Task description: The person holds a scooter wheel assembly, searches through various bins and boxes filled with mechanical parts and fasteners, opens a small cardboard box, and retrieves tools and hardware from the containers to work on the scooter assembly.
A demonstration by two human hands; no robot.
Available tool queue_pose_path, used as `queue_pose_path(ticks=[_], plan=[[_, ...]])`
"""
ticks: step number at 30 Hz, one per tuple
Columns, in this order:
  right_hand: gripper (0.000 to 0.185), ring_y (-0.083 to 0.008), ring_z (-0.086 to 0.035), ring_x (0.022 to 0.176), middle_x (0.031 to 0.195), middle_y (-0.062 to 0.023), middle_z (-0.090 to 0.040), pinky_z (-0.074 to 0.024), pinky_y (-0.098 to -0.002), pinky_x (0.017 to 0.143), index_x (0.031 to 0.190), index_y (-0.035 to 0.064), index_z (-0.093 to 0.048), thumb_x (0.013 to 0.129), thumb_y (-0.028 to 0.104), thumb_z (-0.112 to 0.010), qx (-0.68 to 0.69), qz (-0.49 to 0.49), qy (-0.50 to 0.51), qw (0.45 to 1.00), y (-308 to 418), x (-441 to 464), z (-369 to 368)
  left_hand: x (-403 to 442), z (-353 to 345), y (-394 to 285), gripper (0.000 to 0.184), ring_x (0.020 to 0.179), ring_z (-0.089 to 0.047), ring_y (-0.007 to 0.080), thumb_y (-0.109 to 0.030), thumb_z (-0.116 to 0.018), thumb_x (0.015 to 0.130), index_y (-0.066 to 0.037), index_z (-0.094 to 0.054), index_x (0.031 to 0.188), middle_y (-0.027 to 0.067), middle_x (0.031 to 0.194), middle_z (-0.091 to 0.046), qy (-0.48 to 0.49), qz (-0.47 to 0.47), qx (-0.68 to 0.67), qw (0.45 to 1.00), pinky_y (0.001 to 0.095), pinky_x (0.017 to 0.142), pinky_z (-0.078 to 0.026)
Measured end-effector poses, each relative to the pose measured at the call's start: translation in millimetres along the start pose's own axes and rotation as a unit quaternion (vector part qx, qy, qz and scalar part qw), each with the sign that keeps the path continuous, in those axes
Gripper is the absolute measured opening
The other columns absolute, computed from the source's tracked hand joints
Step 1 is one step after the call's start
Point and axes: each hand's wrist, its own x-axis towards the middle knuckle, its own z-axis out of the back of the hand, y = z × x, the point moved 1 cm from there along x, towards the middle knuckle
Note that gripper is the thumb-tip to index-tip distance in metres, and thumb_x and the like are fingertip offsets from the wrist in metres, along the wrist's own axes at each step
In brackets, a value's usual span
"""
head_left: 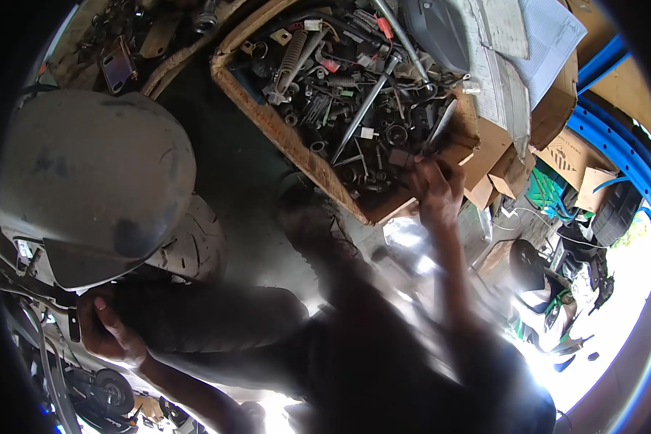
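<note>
My right hand [439, 189] is over the near right corner of a worn wooden-sided box [289, 148] full of loose metal parts. Its fingers are bent together, and a small brownish block [399, 157] shows at the fingertips, seemingly pinched there. Among the parts in the box are a spring [294, 50], a long metal rod [365, 108] and a ring [396, 134]. Low on the left, my left hand [112, 333] has curled fingers beside my knee, under a grey motorcycle fender [98, 181]. A black strip with holes [74, 325] lies right against its fingers; what they grip is hidden.
A tyre [195, 242] stands under the fender. A phone [118, 65] lies at the upper left. Cardboard boxes [488, 155], papers [546, 43] and a blue metal rack [615, 145] are on the right. Motorcycle parts [557, 296] sit at the lower right.
</note>
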Motion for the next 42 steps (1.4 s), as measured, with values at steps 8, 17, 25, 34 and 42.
queue_pose_path(ticks=[8,17,25,34,42], plan=[[0.025,-0.0081,-0.034,0.045,0.051,0.0038,-0.039,-0.0231,-0.031,0.042,0.063,-0.0009,-0.05,0.087,0.002,-0.056,0.045,0.219,0.133,0.966,58.2,55.3,-76.8,1.4,-0.9,-2.3,0.039,0.072,-0.058,0.0224,-0.03,-0.05,0.098,0.004,-0.063,0.087,0.0105,0.078,-0.063,-0.003,-0.018,-0.015,1.0,0.0347,0.07,-0.045],[0.014,-0.0179,-0.047,0.043,0.052,-0.0138,-0.05,-0.0352,-0.0335,0.045,0.066,-0.0019,-0.059,0.078,0.004,-0.065,-0.241,0.264,0.056,0.932,7.8,-26.9,-31.7,-0.1,-0.3,0.4,0.037,0.072,-0.058,0.0211,-0.029,-0.05,0.097,0.004,-0.062,0.086,0.011,0.077,-0.062,-0.021,-0.004,-0.035,0.999,0.0331,0.07,-0.046],[0.029,-0.0054,-0.034,0.047,0.05,-0.0001,-0.043,-0.0252,-0.0278,0.043,0.061,-0.001,-0.047,0.084,0.005,-0.063,-0.204,0.31,0.047,0.927,69.9,10.2,-24.1,-0.3,0.2,1.4,0.039,0.074,-0.057,0.0225,-0.029,-0.049,0.098,0.005,-0.063,0.087,0.0111,0.079,-0.063,-0.019,-0.016,-0.039,0.999,0.0347,0.072,-0.045],[0.028,-0.0053,-0.032,0.05,0.053,0.004,-0.041,-0.0246,-0.0265,0.045,0.061,-0.0022,-0.049,0.086,0.006,-0.061,0.073,0.181,0.027,0.98,25.3,54.6,-71.2,0.0,0.3,1.3,0.038,0.073,-0.057,0.0227,-0.029,-0.049,0.097,0.005,-0.062,0.087,0.0113,0.079,-0.063,-0.015,-0.011,-0.042,0.999,0.0347,0.072,-0.045],[0.027,-0.0059,-0.035,0.045,0.05,-0.0017,-0.044,-0.0248,-0.0292,0.041,0.061,-0.0009,-0.051,0.085,0.007,-0.061,-0.163,0.217,0.048,0.961,4.8,-5.2,-36.5,0.9,-2.3,-3.2,0.038,0.072,-0.057,0.0223,-0.03,-0.049,0.097,0.004,-0.059,0.084,0.011,0.076,-0.06,-0.011,-0.007,-0.032,0.999,0.0332,0.069,-0.045]])
